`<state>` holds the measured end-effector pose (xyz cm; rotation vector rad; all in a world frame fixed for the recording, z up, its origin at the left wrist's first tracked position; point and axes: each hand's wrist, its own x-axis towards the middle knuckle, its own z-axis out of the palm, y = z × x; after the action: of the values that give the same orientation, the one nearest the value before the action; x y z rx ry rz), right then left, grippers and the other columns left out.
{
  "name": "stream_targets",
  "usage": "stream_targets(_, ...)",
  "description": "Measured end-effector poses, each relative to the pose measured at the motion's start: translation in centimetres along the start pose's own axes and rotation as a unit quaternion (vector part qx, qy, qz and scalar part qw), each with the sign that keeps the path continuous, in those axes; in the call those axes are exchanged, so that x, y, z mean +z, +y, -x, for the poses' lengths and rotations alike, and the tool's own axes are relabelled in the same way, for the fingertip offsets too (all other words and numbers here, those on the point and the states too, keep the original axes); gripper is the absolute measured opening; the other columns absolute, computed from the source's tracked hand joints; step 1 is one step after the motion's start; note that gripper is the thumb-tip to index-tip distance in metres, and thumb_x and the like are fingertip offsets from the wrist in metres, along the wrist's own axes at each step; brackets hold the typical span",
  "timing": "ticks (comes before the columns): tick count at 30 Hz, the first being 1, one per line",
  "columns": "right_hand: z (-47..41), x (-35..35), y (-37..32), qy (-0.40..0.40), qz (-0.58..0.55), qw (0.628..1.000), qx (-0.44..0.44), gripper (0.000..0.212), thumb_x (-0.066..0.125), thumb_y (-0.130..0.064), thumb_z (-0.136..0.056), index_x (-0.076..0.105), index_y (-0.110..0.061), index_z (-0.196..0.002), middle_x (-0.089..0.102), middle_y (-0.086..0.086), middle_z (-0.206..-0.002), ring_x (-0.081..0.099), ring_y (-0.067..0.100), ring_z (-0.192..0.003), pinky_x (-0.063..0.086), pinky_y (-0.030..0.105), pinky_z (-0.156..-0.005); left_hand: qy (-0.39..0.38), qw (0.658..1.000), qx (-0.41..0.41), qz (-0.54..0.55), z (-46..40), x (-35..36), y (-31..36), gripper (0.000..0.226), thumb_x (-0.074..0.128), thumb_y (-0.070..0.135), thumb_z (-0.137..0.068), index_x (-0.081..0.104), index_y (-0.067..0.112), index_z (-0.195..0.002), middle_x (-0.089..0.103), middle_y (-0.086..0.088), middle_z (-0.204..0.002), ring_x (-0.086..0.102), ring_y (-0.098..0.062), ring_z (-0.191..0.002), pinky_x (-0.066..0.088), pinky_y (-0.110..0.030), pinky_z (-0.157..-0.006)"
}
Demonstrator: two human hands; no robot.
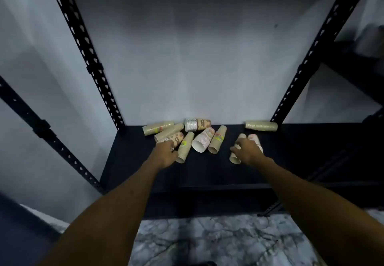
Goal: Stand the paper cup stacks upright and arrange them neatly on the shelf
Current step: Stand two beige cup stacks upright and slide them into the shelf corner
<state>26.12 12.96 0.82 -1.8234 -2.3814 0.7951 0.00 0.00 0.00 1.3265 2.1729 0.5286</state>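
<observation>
Several paper cup stacks lie on their sides on the dark shelf (207,174). My left hand (165,153) curls over a brown-patterned stack (176,137) at the left of the cluster, next to a beige stack (185,147). My right hand (248,151) grips a beige stack (236,151) with a pale stack (255,139) lying just behind it. A white ribbed stack (203,142) and another beige stack (218,142) lie between my hands. More stacks lie at the back (197,124), and one beige stack (261,126) lies alone at the back right.
Black perforated uprights (91,66) (311,55) frame the shelf against a pale wall. Marbled floor (218,243) shows below the shelf's front edge. Another dark rack (357,74) stands to the right.
</observation>
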Motion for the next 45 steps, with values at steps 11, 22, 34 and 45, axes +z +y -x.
stream_targets(11, -7.6, 10.2, 7.6, 0.086, -0.021, 0.992, 0.091, 0.037, 0.043, -0.032, -0.096, 0.055, 0.000, -0.110, 0.061, 0.020, -0.112, 0.057, 0.035, -0.101, 0.040, 0.035, -0.074, 0.108, 0.990, -0.060, 0.072, -8.2, 12.0, -5.1, 0.047, 0.054, 0.033, -0.093, 0.051, 0.003, -0.128, 0.058, -0.016, -0.124, 0.057, -0.030, -0.108, 0.047, -0.035, -0.084)
stream_targets(22, -9.9, 16.3, 9.1, 0.268, -0.067, 0.953, 0.121, 0.058, 0.048, -0.058, -0.088, 0.049, -0.005, -0.112, 0.064, 0.018, -0.108, 0.061, 0.038, -0.100, 0.046, 0.042, -0.077, 0.273, 0.958, 0.015, 0.082, -12.5, 18.7, -8.6, 0.056, 0.057, 0.048, -0.085, 0.055, 0.009, -0.126, 0.062, -0.010, -0.118, 0.058, -0.029, -0.107, 0.048, -0.041, -0.085)
stream_targets(34, -10.9, 16.9, 9.3, 0.178, -0.212, 0.955, 0.103, 0.068, 0.057, -0.059, -0.076, 0.052, -0.007, -0.120, 0.060, 0.013, -0.116, 0.058, 0.034, -0.102, 0.048, 0.038, -0.080, 0.210, 0.976, -0.021, 0.048, -13.5, 18.2, -8.0, 0.045, 0.056, 0.049, -0.084, 0.062, 0.007, -0.099, 0.061, -0.007, -0.089, 0.056, -0.025, -0.080, 0.040, -0.030, -0.064)
stream_targets(45, -8.8, 20.7, 8.1, 0.163, -0.430, 0.887, -0.052, 0.046, 0.069, -0.049, -0.067, 0.070, -0.014, -0.097, 0.073, 0.002, -0.089, 0.069, 0.019, -0.083, 0.057, 0.039, -0.074, 0.248, 0.924, 0.093, 0.275, -10.1, 20.1, -9.8, 0.029, 0.058, 0.039, -0.091, 0.064, 0.012, -0.096, 0.067, -0.002, -0.087, 0.061, -0.014, -0.078, 0.045, -0.026, -0.060)
